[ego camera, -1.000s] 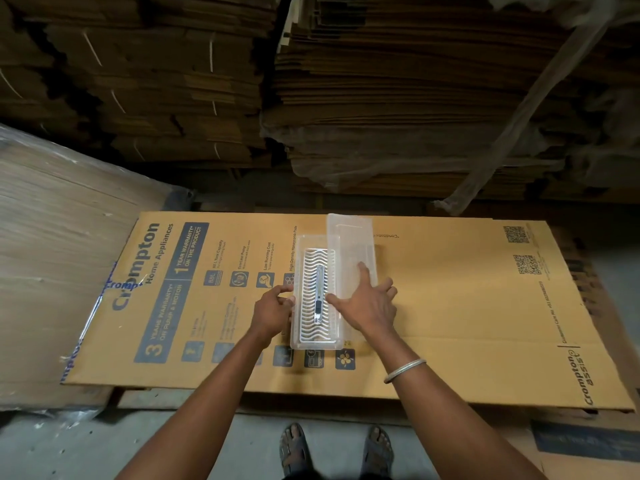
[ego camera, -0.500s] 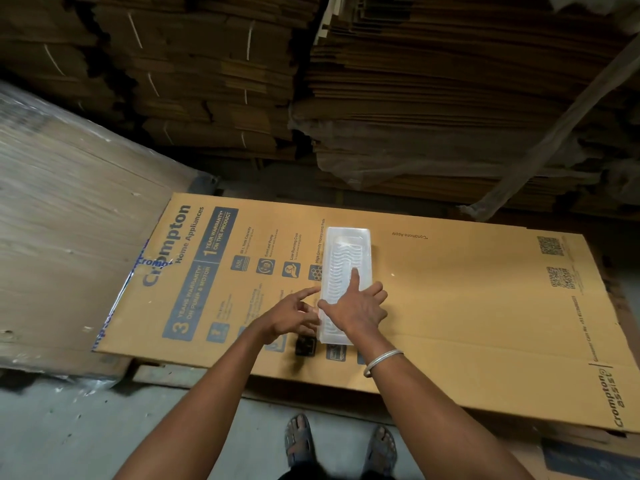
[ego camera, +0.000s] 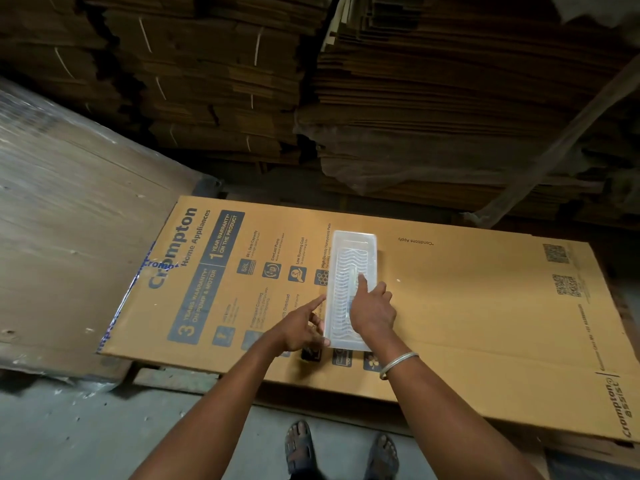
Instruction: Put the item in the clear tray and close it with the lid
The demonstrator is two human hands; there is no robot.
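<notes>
A long clear tray (ego camera: pixel 349 268) lies on a flat printed cardboard sheet (ego camera: pixel 467 306), with the clear lid on top of it. Through the plastic I see a wavy white insert and a faint slim item near the middle. My right hand (ego camera: pixel 372 308) rests flat on the lid's near half, index finger stretched forward along it. My left hand (ego camera: pixel 301 327) is at the tray's left near corner, its index finger touching the left edge and its other fingers curled. Neither hand grips anything.
Tall stacks of flattened cardboard (ego camera: pixel 433 98) rise behind the sheet. A plastic-wrapped stack (ego camera: pixel 69 237) sits to the left. My sandalled feet (ego camera: pixel 341 448) stand on the grey floor below the sheet's near edge.
The lid, lying beside the tray a second ago, now covers it. My right hand shifted onto the lid; my left hand let go of the tray's side and points at its edge.
</notes>
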